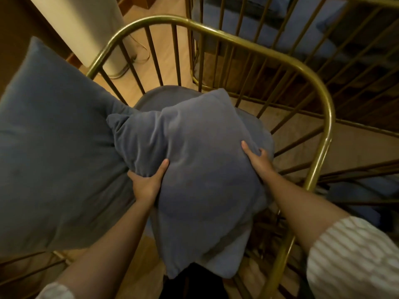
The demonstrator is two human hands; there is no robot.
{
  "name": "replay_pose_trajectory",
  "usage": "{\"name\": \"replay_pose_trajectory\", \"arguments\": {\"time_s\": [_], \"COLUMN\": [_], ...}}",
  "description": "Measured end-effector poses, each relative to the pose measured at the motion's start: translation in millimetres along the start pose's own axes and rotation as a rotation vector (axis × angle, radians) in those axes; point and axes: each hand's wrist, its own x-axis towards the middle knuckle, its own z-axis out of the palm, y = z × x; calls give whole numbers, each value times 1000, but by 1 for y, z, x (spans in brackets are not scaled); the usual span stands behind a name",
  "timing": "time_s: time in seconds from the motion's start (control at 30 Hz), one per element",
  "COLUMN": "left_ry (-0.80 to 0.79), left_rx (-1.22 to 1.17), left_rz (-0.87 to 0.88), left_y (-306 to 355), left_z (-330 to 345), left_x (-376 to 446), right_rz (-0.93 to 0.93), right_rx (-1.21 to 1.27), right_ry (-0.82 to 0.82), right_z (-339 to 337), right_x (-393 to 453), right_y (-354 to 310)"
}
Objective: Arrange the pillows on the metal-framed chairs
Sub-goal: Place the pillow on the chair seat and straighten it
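A grey-blue square pillow (203,169) is held over the seat of a brass-coloured metal-framed chair (311,72). My left hand (146,182) grips the pillow's left edge and my right hand (257,160) grips its right edge. A larger grey-blue pillow (54,152) leans against the chair's left side, partly blurred. The chair's round grey seat cushion (159,96) shows behind the held pillow; most of it is hidden.
A second brass chair (259,29) with thin bars stands behind, with a blue cushion (254,20) seen through them. A pale cylindrical stand (97,29) and a cable sit on the wooden floor at the back left. Another blue cushion (354,195) lies low on the right.
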Motion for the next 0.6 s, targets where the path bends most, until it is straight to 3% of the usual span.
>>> {"name": "replay_pose_trajectory", "arguments": {"time_s": [0.17, 0.3, 0.6], "left_ry": [-14, -40, -176], "left_rx": [-67, -113, -6], "left_rz": [38, 116, 303], "left_y": [8, 33, 186], "left_z": [-8, -31, -114], "left_x": [-2, -20, -56], "right_rz": [-75, -114, -173], "right_rx": [74, 236, 598], "right_ry": [-72, -29, -21], "right_z": [-7, -17, -50], "right_x": [-27, -65, -187], "right_y": [-14, -19, -80]}}
